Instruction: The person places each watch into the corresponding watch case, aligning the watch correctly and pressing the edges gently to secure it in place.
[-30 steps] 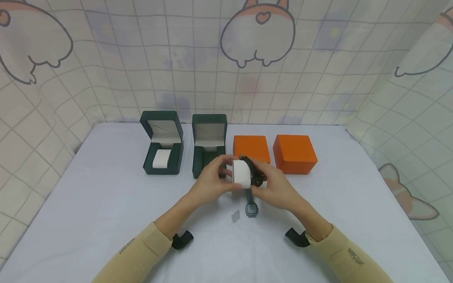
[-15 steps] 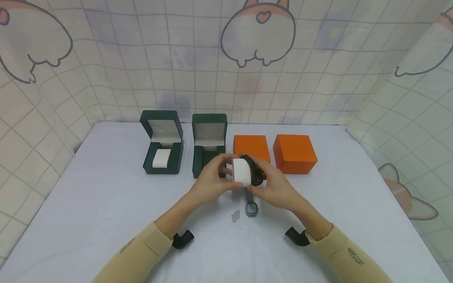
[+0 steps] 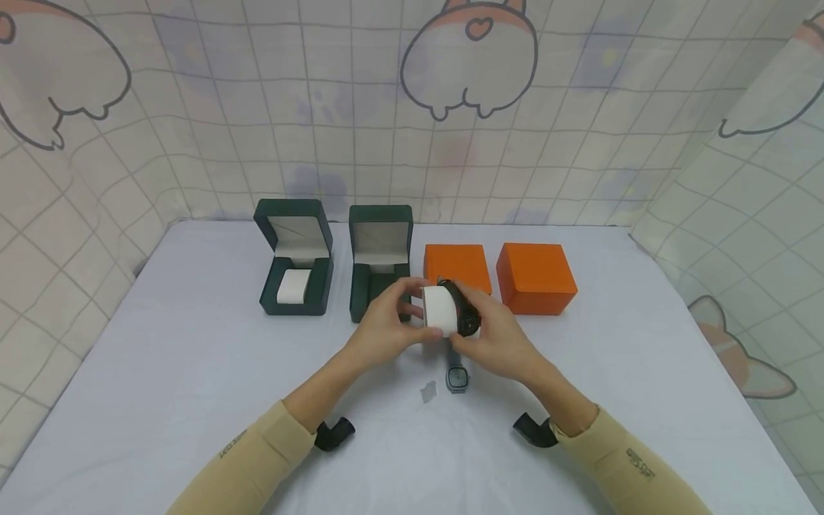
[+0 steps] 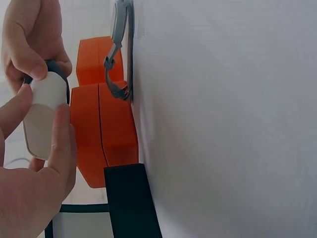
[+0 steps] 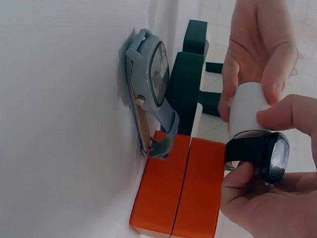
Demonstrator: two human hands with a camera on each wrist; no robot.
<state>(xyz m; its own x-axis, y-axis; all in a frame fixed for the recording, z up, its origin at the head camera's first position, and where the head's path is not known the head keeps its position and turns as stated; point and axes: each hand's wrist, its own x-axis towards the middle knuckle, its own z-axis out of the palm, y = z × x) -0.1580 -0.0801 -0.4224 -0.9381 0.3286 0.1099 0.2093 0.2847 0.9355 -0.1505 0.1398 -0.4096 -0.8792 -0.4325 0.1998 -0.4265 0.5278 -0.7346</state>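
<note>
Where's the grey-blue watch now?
Head view: the grey-blue watch lies on the tabletop, just right of centre, below the held white cushion, right of the grey patch.

The head camera looks forward and down from above the white cloth-covered table (image 3: 212, 372), at a remove; both wrist cameras look from close in, tipped sideways, all three sharing the white rounded cushion (image 3: 440, 312) and grey-blue strapped wristwatch (image 3: 457, 378).

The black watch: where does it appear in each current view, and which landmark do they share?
Head: the black watch is right of and below the centre, beside the white cushion.
Left wrist: upper left, only a dark strip showing at the cushion's edge.
Right wrist: right side, just below mid-height.
Shared landmark: the grey watch.
</note>
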